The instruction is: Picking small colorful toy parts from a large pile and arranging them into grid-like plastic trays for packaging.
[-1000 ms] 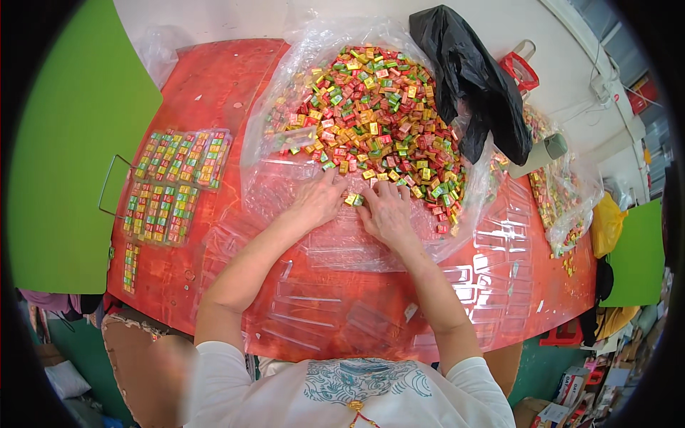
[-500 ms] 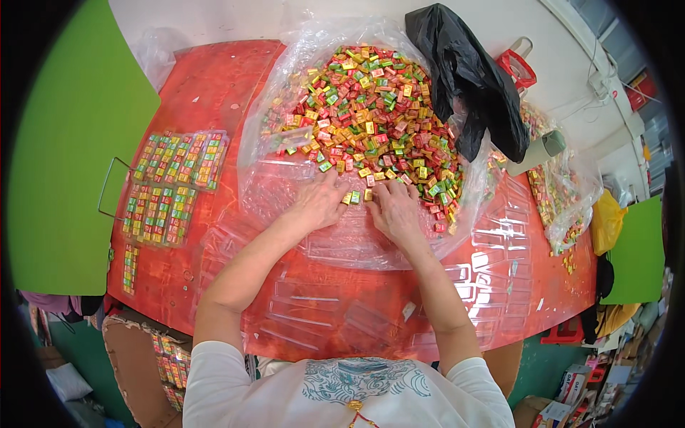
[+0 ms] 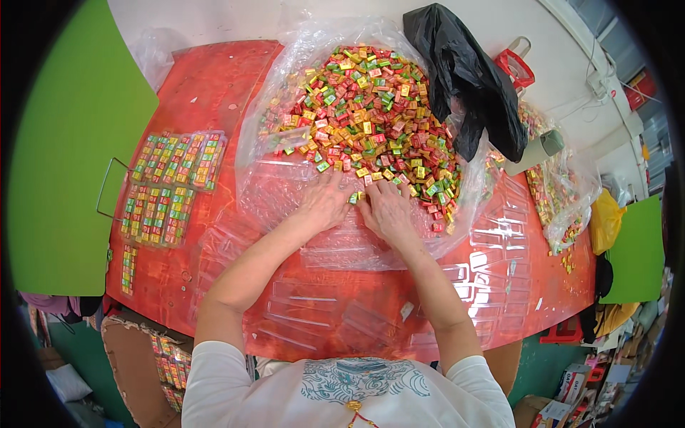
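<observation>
A large pile of small wrapped candies (image 3: 385, 114), in red, yellow, green and orange, lies on an opened clear plastic bag (image 3: 267, 192). My left hand (image 3: 327, 202) is at the pile's near edge with its fingers curled against candies. Close beside it, my right hand (image 3: 389, 212) has bent fingers at the same edge. A short row of candies (image 3: 355, 197) sits between the two hands, pinched by thumbs and fingertips. The fingers partly hide how many pieces each hand holds. Clear empty plastic trays (image 3: 303, 303) lie on the red table (image 3: 207, 85) near my forearms.
Filled candy trays (image 3: 171, 160) are laid out at the left. A black plastic bag (image 3: 464, 78) overhangs the pile's far right. More bagged candies (image 3: 553, 192) and a yellow bag (image 3: 606, 221) lie right. A cardboard box (image 3: 132, 364) stands below the table's left edge.
My hands have drawn slightly closer together, and the row of candies between them shows less. The left hand has turned a little; the pile looks nearly the same.
</observation>
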Available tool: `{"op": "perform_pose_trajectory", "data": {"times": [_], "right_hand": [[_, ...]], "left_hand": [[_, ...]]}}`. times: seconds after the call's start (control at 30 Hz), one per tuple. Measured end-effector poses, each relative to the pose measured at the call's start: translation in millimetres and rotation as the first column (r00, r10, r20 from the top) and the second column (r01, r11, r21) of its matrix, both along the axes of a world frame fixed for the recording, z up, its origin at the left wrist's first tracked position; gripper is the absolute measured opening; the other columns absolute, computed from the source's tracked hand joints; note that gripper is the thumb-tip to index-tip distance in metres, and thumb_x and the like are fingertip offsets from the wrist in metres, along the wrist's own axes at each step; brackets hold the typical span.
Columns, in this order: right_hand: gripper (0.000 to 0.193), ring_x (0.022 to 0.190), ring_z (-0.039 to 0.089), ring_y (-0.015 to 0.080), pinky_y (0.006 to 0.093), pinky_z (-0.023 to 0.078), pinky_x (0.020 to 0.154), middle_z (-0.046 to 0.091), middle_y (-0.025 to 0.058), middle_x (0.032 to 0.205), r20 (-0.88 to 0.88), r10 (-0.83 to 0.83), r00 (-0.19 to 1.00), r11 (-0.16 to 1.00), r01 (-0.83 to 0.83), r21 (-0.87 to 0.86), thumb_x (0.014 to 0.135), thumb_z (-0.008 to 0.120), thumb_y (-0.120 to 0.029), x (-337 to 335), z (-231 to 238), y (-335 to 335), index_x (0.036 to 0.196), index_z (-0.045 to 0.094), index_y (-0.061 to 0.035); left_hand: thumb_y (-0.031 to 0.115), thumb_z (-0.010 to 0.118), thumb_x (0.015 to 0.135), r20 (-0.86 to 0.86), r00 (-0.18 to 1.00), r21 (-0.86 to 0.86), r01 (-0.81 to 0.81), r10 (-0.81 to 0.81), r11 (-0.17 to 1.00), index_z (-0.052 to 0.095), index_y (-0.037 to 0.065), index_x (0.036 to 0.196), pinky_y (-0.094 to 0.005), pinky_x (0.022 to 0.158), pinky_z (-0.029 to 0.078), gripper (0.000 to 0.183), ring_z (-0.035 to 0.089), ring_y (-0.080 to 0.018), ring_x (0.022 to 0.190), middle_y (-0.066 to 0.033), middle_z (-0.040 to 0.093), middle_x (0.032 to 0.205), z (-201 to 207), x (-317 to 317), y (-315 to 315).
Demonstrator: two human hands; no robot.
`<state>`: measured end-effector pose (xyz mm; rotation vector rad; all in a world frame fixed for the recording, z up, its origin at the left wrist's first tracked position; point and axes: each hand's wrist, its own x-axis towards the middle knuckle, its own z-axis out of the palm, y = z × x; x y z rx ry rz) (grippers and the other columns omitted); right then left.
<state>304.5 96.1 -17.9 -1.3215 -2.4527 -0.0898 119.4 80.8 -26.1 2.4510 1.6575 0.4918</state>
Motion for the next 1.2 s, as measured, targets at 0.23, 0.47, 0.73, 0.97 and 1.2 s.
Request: {"op": "perform_pose_trajectory", "data": {"times": [0.23,0.47,0.73,0.97,1.2], "right_hand": [[0.019,0.092,0.059,0.0257,0.047,0.038,0.092,0.058,0.0086,0.091,0.009,-0.011,1.0,0.989,0.01,0.145,0.082,0.067,-0.023,4.2,-8.1,29.7,0.097,0.064,-0.011],[0.025,0.096,0.058,0.0264,0.0463,0.039,0.094,0.058,0.0085,0.096,0.028,-0.003,1.0,0.991,-0.001,0.131,0.082,0.069,-0.019,16.6,-1.4,17.2,0.106,0.065,-0.0121],[0.018,0.094,0.059,0.0273,0.0457,0.038,0.094,0.058,0.0096,0.093,0.027,0.057,0.998,0.997,-0.058,0.047,0.083,0.068,-0.02,18.9,3.2,3.5,0.096,0.065,-0.0082],[0.026,0.096,0.06,0.0264,0.0442,0.04,0.089,0.06,0.0076,0.094,-0.028,-0.09,0.996,0.995,0.091,0.036,0.084,0.068,-0.018,38.6,4.7,21.0,0.11,0.066,-0.0134],[0.02,0.093,0.059,0.0266,0.0434,0.04,0.087,0.058,0.0074,0.092,0.119,-0.004,0.993,0.997,-0.005,0.074,0.084,0.067,-0.017,25.5,5.2,29.2,0.103,0.066,-0.0125]], "left_hand": [[0.022,0.067,0.082,0.018,1.0,0.086,-0.001,0.0,0.996,0.065,0.01,0.103,-0.0549,0.089,0.052,0.024,0.053,-0.0437,0.12,-0.0228,0.053,0.116,-6.1,2.8,0.0],[0.023,0.066,0.082,0.021,1.0,0.074,-0.004,0.002,0.997,0.066,0.012,0.106,-0.0553,0.088,0.052,0.026,0.053,-0.0433,0.12,-0.0222,0.053,0.116,-4.7,1.9,-0.4],[0.023,0.067,0.083,0.033,0.999,0.054,-0.012,0.01,0.998,0.067,0.012,0.107,-0.0535,0.089,0.053,0.027,0.054,-0.0444,0.119,-0.0225,0.053,0.115,-6.8,3.9,0.9],[0.023,0.067,0.083,0.022,1.0,-0.014,-0.01,0.01,1.0,0.068,0.012,0.109,-0.0538,0.092,0.052,0.028,0.053,-0.0457,0.121,-0.0235,0.053,0.118,0.5,4.0,0.6],[0.023,0.067,0.082,0.034,0.999,0.067,-0.012,0.01,0.998,0.067,0.011,0.106,-0.0523,0.09,0.053,0.027,0.054,-0.0443,0.119,-0.0232,0.053,0.117,-5.4,5.5,1.0]]}}
